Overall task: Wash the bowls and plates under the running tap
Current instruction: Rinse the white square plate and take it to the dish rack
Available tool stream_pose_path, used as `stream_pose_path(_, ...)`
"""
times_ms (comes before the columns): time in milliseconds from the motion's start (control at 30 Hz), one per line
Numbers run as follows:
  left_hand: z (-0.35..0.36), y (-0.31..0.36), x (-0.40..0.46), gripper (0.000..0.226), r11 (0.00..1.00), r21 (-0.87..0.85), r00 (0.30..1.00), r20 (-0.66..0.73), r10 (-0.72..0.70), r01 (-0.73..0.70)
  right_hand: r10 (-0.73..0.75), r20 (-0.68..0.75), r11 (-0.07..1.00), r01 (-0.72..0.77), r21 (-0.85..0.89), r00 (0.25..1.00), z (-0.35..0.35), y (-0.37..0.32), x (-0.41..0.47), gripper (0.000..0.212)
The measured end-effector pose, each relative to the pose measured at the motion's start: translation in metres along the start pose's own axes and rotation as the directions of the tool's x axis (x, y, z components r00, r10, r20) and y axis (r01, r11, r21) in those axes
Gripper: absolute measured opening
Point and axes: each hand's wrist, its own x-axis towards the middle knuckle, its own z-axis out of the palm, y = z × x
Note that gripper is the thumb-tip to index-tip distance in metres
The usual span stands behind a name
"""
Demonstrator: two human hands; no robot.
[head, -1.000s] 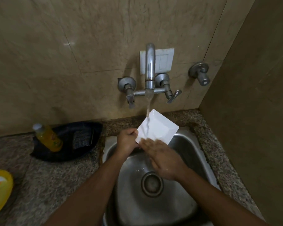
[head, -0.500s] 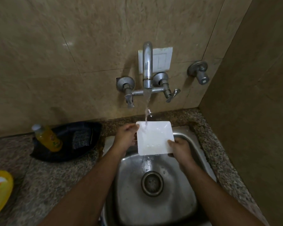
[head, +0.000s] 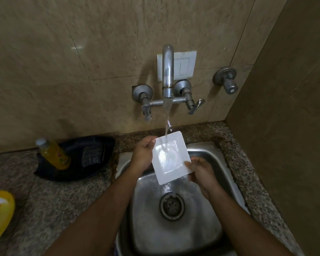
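A small white square plate (head: 170, 157) is held over the steel sink (head: 207, 237), its hollow face turned up towards me. My left hand (head: 143, 154) grips its left edge near the top corner. My right hand (head: 201, 172) grips its lower right corner. Water from the wall tap (head: 167, 74) falls in a thin stream onto the upper part of the plate and runs off its lower edge towards the drain (head: 172, 206).
A black tray (head: 100, 145) on the granite counter at the left holds a yellow soap bottle (head: 54, 154) and a scrub pad (head: 91, 155). A yellow dish (head: 0, 215) sits at the left edge. Tiled walls close the back and right.
The plate has turned from tilted up on a corner to lying flatter with its hollow face up. My right hand moved from rubbing its front to gripping the lower right corner.
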Motion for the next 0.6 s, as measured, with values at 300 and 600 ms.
stream_pose_path(300, 0.025, -0.018, -0.015, 0.053, 0.879, -0.373, 0.947, -0.002, -0.32, 0.296, -0.169, -0.091, 0.968, 0.148, -0.202, 0.981, 0.018, -0.001, -0.003, 0.006)
stream_pose_path(600, 0.025, -0.011, -0.02, 0.03, 0.934, -0.223, 0.96, 0.038, -0.278, 0.279, -0.42, 0.513, -0.035, 0.552, -0.833, 0.749, 0.035, 0.0, -0.008, 0.072)
